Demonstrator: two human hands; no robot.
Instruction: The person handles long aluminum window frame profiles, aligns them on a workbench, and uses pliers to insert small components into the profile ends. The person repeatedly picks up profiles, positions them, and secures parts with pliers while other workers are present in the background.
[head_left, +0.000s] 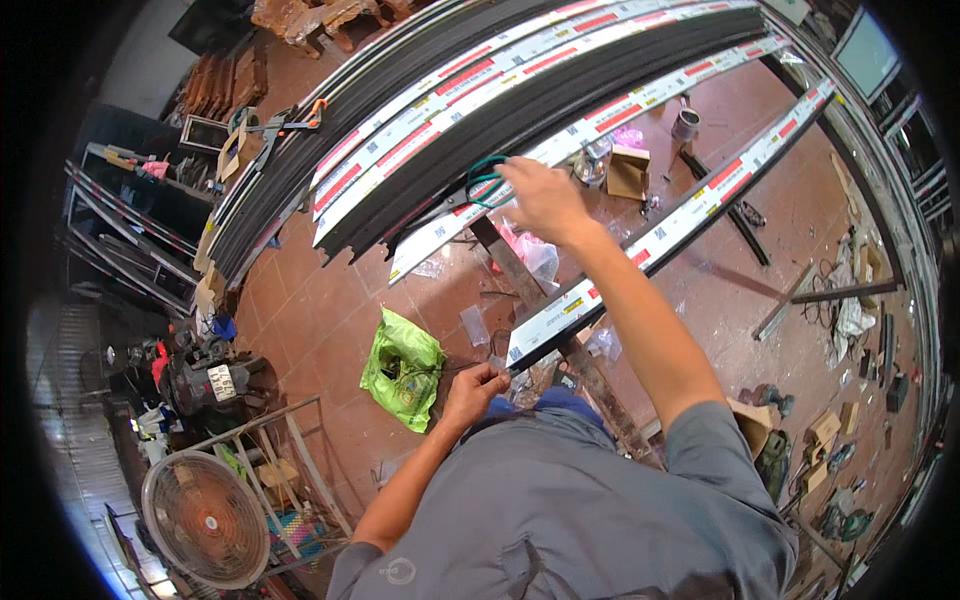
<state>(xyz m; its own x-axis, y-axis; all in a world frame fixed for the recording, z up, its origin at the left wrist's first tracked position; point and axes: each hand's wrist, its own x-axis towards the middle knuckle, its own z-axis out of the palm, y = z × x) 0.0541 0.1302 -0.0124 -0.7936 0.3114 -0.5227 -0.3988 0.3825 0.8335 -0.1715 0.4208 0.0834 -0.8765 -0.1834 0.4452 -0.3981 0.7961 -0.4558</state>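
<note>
My right hand (pixel 548 203) is closed on the green handles of a pair of scissors (pixel 487 186), whose dark blades point left over the ends of the long profiles. Beneath them lies a white-and-red film-covered profile (pixel 625 112). Close to my body, my left hand (pixel 474 396) pinches at the near end of a separate film-covered profile (pixel 655 240). A thin black strip (pixel 448 369) runs by these fingertips toward an open lime-green bag (pixel 402 368) on the floor. Dark coiled material shows in the bag's mouth. My fingers partly hide the strip's end.
A dark metal support bar (pixel 606 398) runs under the profiles. More long profiles (pixel 440 105) lie stacked beyond. A round fan (pixel 206 520) stands at lower left. Across the tiled floor are a cardboard box (pixel 628 172), a metal cup (pixel 686 124), plastic scraps and loose offcuts.
</note>
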